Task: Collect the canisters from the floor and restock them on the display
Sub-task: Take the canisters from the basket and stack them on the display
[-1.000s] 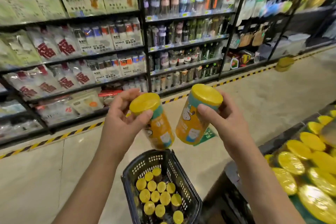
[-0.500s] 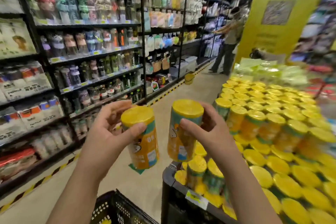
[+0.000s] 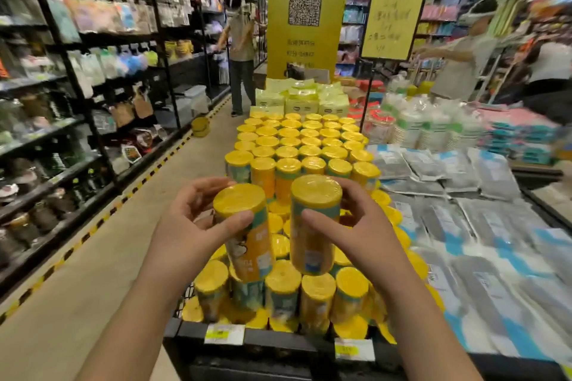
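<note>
While the left hand (image 3: 198, 226) grips a yellow-lidded orange canister (image 3: 247, 244) and the right hand (image 3: 359, 229) its twin canister (image 3: 311, 226) — both above the black-edged display table (image 3: 278, 340) crowded with matching tubs (image 3: 297, 141) — neither is placed yet.

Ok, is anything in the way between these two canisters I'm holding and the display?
Nothing visible. The left hand grips the left canister and the right hand the right canister, just above the display. Only air lies beneath them, and the lower lids between the front row and the taller back stack look free.
</note>
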{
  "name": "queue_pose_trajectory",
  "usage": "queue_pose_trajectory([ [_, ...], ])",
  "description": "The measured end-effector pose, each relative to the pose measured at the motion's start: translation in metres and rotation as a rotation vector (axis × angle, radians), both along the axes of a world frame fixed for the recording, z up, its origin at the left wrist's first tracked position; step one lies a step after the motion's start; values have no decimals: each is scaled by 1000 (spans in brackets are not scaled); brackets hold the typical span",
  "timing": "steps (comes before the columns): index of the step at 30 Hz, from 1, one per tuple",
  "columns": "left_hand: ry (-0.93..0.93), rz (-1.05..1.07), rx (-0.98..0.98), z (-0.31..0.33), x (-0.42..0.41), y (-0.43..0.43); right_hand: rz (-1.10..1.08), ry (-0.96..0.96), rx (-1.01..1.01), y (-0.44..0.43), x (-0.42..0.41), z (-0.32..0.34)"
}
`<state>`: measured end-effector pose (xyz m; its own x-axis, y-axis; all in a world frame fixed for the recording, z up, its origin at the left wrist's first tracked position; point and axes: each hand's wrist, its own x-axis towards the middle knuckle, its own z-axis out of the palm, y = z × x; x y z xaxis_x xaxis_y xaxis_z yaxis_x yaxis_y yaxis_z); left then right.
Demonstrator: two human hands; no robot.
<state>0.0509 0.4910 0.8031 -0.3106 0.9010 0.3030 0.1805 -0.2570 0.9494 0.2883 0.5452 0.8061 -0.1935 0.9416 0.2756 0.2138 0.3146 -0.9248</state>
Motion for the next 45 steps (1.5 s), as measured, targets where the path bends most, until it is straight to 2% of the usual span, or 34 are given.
queue_pose_trajectory([
  [6, 72, -46, -59, -9, 46, 53, -27, 16, -10, 44, 43, -11],
  [13, 152, 36, -79, -27, 61, 98, 86, -31, 13, 109, 47, -35],
  [20, 160, 101, -159, -41, 14, 115, 169, -37, -33, 141, -2, -50],
  [31, 269, 189, -178, -71, -82, 184, 104, -62, -78, 156, -73, -65],
  [45, 279, 165, -141, -104, -88, 231, 72, -79, -125, 164, -65, -77],
])
